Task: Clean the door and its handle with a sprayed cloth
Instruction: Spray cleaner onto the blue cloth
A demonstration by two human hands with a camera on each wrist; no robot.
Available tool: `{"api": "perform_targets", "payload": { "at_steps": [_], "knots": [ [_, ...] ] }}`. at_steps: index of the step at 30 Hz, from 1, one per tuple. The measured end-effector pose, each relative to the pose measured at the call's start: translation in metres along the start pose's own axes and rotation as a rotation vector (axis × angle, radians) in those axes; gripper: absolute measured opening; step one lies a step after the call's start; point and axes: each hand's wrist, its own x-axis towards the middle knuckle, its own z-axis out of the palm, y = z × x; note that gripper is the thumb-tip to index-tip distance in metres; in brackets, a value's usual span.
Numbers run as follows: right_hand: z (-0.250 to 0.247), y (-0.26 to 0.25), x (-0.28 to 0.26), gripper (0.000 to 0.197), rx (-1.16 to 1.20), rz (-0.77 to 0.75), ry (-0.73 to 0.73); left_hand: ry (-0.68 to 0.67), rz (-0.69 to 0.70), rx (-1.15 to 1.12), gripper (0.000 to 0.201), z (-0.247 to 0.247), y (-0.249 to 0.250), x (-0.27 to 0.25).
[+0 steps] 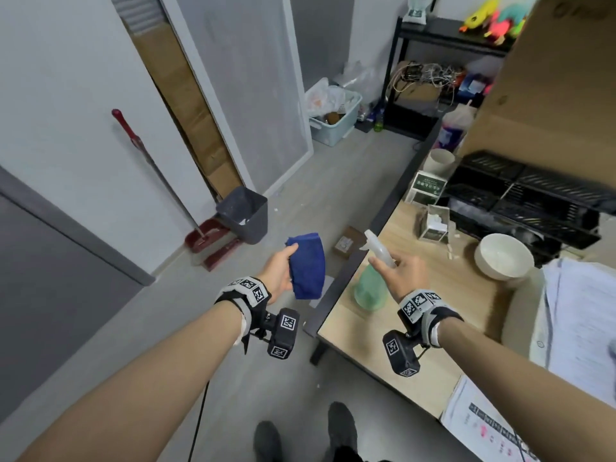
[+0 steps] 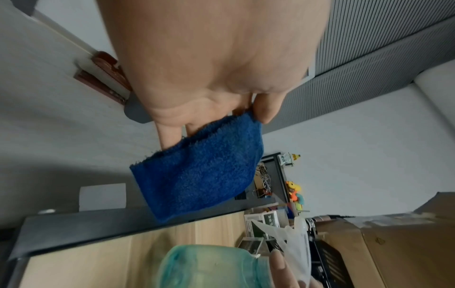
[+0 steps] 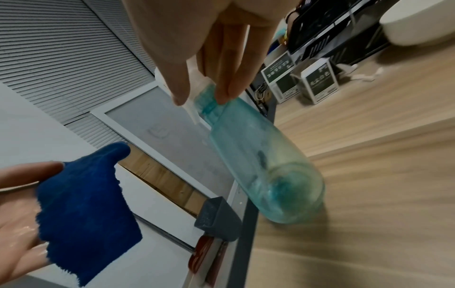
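Observation:
My left hand [image 1: 283,265] holds a folded blue cloth [image 1: 308,266] over the floor, its thumb pinching the cloth [image 2: 202,173] against the fingers. My right hand [image 1: 400,271] grips a pale green spray bottle [image 1: 368,288] by the neck under its white spray head. The nozzle points toward the cloth [image 3: 83,194]. The bottle [image 3: 265,171] tilts over the near left corner of the wooden table [image 1: 433,328]; I cannot tell whether its base touches. A grey door [image 1: 43,295] stands at the far left, its handle out of view.
A grey bin [image 1: 245,215] and a red dustpan with broom [image 1: 206,241] stand by the wall. A small carton [image 1: 346,243] lies on the floor. On the table are a white bowl [image 1: 505,258], a black rack [image 1: 526,195] and papers [image 1: 580,311].

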Motion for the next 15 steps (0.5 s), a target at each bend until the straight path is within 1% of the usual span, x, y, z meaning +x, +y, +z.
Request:
{"api": "perform_targets", "payload": {
  "at_steps": [3, 6, 9, 11, 13, 15],
  "knots": [
    [-0.010, 0.019, 0.004, 0.026, -0.047, 0.023, -0.033, -0.020, -0.013, 0.008, 0.047, 0.021, -0.006, 0.007],
    [-0.014, 0.031, 0.008, 0.024, -0.073, 0.086, -0.073, -0.012, -0.012, 0.018, 0.047, 0.030, -0.009, 0.013],
    [-0.017, 0.037, 0.013, 0.040, -0.068, 0.097, -0.085, 0.005, -0.007, 0.012, 0.047, 0.031, -0.010, 0.013],
    [-0.019, 0.030, 0.013, 0.042, -0.078, 0.061, -0.066, 0.012, -0.002, 0.008, 0.047, 0.029, -0.010, 0.011],
    [-0.022, 0.018, 0.013, 0.043, -0.071, -0.028, 0.041, 0.027, 0.003, -0.002, 0.047, 0.024, -0.008, 0.007],
    [-0.022, -0.003, 0.013, 0.042, -0.016, -0.161, 0.150, 0.053, 0.019, -0.019, 0.049, 0.015, -0.005, 0.001]
  ]
}}
